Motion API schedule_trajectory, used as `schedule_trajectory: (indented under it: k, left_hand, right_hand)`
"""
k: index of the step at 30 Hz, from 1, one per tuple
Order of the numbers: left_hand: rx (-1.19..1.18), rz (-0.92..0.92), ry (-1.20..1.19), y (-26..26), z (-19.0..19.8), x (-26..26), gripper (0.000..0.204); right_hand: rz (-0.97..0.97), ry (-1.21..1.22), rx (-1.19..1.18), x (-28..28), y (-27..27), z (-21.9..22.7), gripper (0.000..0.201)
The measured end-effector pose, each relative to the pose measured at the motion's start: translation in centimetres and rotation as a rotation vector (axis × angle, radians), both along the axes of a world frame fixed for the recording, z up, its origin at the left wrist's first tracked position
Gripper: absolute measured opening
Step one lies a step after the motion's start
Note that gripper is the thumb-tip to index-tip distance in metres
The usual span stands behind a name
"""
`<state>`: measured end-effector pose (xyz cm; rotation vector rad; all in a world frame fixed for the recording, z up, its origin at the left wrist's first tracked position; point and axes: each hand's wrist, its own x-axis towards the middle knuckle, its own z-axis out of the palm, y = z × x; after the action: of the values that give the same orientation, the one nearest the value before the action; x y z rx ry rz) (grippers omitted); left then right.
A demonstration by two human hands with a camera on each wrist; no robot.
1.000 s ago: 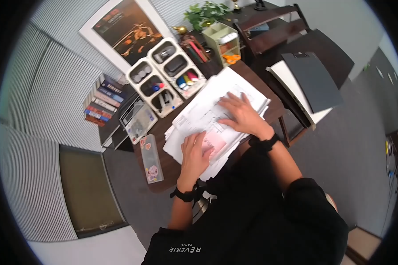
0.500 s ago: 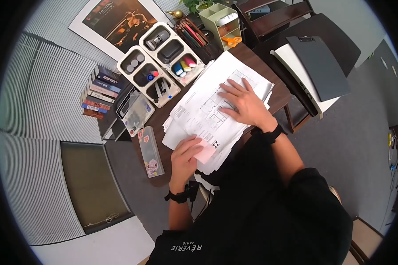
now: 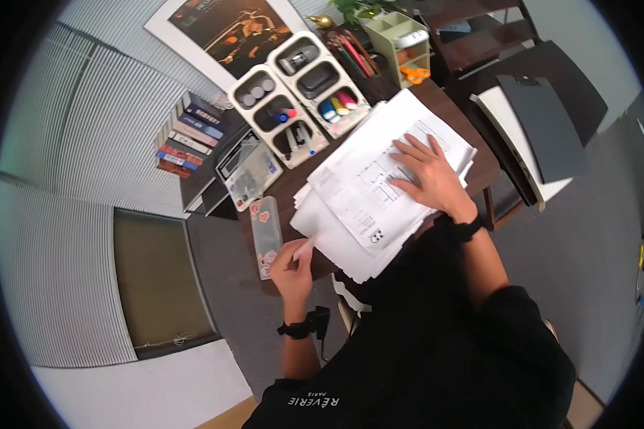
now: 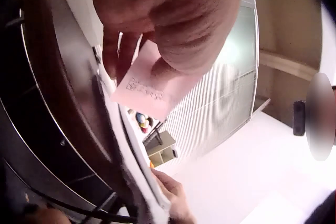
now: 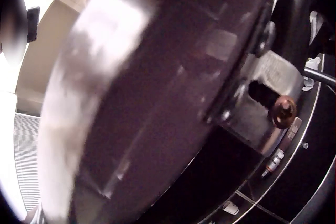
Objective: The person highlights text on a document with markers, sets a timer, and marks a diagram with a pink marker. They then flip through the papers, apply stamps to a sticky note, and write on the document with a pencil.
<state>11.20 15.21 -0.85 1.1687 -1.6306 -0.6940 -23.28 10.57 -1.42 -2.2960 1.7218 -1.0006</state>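
- Dark brown wooden table (image 3: 486,166): it carries the papers and the desk items; its near edge is close to the person's body, so any sheet slipping that way would probably fall.
- Loose pile of white printed paper (image 3: 368,193): on the near part of the table, edges uneven. Nothing clips the sheets together, so a sideways drag could fan them out.
- Two off-white plastic trays with rounded compartments (image 3: 293,94): just beyond the pile, holding markers and small items; they would block the paper from being pushed that way.
- Pale green organizer (image 3: 390,50): beyond the pile's far corner, orange-handled scissors (image 3: 415,74) at its front.
- Slim translucent pencil case with stickers (image 3: 267,236): left of the pile, partly hidden by the left hand; a low sweep might knock it off.
- Right hand (image 3: 436,182): fingers spread, resting on the top sheet's floor plan.
- Left hand (image 3: 290,268): thumb and fingers pinching the pink slip.
- Small pink paper slip with dark writing (image 4: 149,94): held by the pile's left corner; a slack pinch could drop it, a hard one crease it.
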Motion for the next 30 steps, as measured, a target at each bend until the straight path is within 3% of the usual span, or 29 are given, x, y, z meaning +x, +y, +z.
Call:
schedule_trajectory:
  k: [3, 8, 11, 25, 28, 30]
  left_hand:
    - [0.132, 0.205, 0.143, -1.1, 0.0, -1.7, 0.015]
    - [0.182, 0.182, 0.403, -3.4, -1.3, -3.3, 0.019]
    - [0.116, 0.221, 0.357, -3.6, -3.3, -2.9, 0.017]
    - [0.040, 0.249, 0.327, -2.6, -2.0, -4.1, 0.026]
    - [-0.199, 0.319, 0.134, -2.5, -1.9, -4.3, 0.021]
    - [-0.202, 0.329, 0.162, -2.1, -1.9, -4.3, 0.019]
  right_hand:
    - [-0.004, -0.017, -0.009, 0.2, 0.1, 0.0, 0.044]
    - [0.004, -0.045, 0.017, 0.1, 0.2, 0.2, 0.040]
    - [0.016, -0.051, 0.022, 0.0, 0.2, 0.2, 0.039]
    - [0.088, 0.049, 0.024, 1.2, 1.8, 0.9, 0.044]
    - [0.103, -0.070, 0.058, 2.1, 2.3, 1.3, 0.046]
    - [0.129, -0.128, 0.066, 3.1, 2.4, 1.0, 0.047]
